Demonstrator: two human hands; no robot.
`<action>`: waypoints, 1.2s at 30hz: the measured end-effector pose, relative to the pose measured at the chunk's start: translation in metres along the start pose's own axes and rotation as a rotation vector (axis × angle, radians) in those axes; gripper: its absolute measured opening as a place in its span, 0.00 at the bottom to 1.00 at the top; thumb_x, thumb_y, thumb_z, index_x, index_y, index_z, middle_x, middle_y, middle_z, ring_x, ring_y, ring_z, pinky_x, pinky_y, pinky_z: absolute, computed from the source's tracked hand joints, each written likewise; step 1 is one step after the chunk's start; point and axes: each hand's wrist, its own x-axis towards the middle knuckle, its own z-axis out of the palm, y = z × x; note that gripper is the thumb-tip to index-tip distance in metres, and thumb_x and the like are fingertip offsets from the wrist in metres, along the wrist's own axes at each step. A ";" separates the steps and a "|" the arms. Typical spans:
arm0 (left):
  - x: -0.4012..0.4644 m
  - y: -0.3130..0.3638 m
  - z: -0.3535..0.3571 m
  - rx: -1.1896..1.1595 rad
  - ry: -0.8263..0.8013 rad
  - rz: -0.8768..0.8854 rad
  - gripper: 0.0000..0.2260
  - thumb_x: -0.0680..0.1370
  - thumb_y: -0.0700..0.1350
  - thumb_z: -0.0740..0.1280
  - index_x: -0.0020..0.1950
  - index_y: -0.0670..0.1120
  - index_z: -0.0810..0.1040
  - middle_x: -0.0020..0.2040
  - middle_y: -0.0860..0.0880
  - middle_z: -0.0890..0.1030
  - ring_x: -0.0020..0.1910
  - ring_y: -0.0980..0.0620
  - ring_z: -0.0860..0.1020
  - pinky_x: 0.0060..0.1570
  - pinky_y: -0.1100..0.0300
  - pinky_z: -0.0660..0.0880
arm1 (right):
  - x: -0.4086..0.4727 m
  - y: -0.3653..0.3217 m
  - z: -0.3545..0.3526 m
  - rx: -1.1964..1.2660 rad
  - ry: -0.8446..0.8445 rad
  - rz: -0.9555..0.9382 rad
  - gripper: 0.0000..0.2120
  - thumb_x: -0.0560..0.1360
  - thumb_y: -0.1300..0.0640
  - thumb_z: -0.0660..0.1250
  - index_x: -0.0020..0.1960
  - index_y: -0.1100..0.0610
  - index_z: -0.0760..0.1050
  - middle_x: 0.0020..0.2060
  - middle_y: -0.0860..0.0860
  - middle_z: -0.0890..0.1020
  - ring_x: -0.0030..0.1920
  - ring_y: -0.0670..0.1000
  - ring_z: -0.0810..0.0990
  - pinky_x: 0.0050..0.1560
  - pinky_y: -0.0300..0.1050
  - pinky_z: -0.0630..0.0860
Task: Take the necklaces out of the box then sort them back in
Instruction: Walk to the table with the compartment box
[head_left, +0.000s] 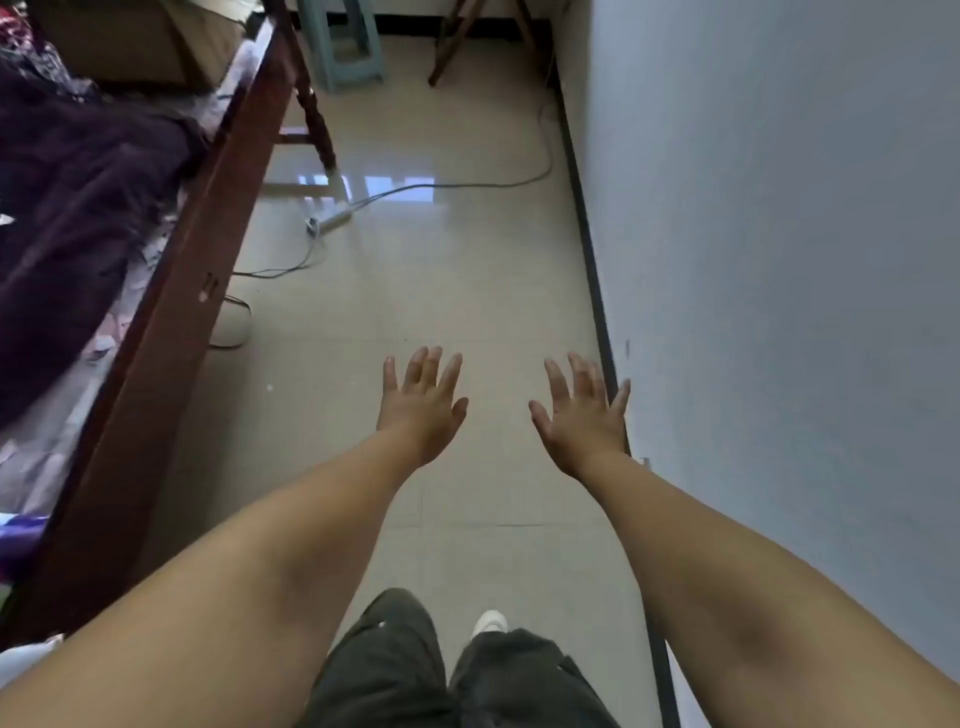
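Note:
Both arms are stretched forward over a tiled floor. My left hand is open, palm down, fingers spread, holding nothing. My right hand is likewise open with fingers apart, close to the grey wall on the right. No necklaces and no jewellery box appear anywhere in the head view. A cardboard box sits at the far end of the bed on the left; its contents are hidden.
A bed with a dark wooden frame and purple blanket runs along the left. A power strip and cables lie on the floor ahead. A green plastic stool and wooden legs stand at the back. A grey wall borders the right.

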 end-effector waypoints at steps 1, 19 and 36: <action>0.002 0.002 0.003 0.020 -0.021 -0.008 0.26 0.81 0.55 0.46 0.76 0.48 0.41 0.78 0.45 0.47 0.77 0.47 0.43 0.71 0.39 0.40 | 0.002 0.002 0.003 -0.022 -0.026 0.009 0.28 0.80 0.42 0.45 0.77 0.49 0.42 0.78 0.53 0.44 0.77 0.54 0.41 0.70 0.69 0.39; 0.281 -0.102 -0.089 -0.016 -0.002 0.004 0.26 0.81 0.55 0.47 0.76 0.49 0.43 0.78 0.45 0.48 0.76 0.47 0.45 0.71 0.40 0.41 | 0.296 -0.039 -0.062 -0.025 -0.027 0.065 0.27 0.80 0.44 0.46 0.76 0.49 0.44 0.77 0.54 0.49 0.77 0.55 0.45 0.70 0.69 0.41; 0.678 -0.117 -0.196 0.021 0.003 0.011 0.26 0.82 0.55 0.47 0.76 0.49 0.43 0.78 0.45 0.47 0.77 0.47 0.43 0.71 0.40 0.38 | 0.681 0.022 -0.179 0.001 -0.014 0.087 0.27 0.81 0.45 0.45 0.77 0.49 0.42 0.78 0.54 0.45 0.77 0.54 0.42 0.71 0.68 0.40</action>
